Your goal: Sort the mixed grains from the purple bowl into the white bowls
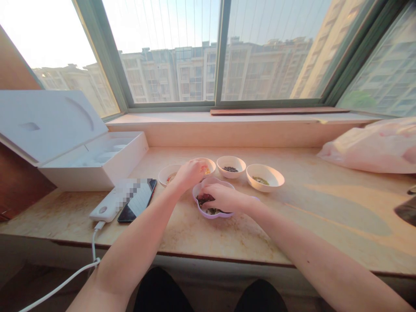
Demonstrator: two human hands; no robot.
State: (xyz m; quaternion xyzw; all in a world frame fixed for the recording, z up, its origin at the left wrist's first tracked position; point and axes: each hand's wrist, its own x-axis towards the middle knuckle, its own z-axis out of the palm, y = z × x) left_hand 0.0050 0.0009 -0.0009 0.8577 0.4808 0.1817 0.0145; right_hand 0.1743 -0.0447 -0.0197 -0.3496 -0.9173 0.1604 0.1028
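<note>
Power bank (108,200) label was pixelated, phone (138,200) just beside it. Left grip (191,174) was curled over a white bowl (210,163), right grip (224,197) curled at dark bits (204,200) in a purple bowl (211,216) on the worktop (260,234); couldn't tell if either held anything.

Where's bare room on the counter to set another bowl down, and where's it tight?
Bare counter lies between the rightmost white bowl and the plastic bag, and in front of the purple bowl. Crowded: between the phone and the purple bowl.
</note>
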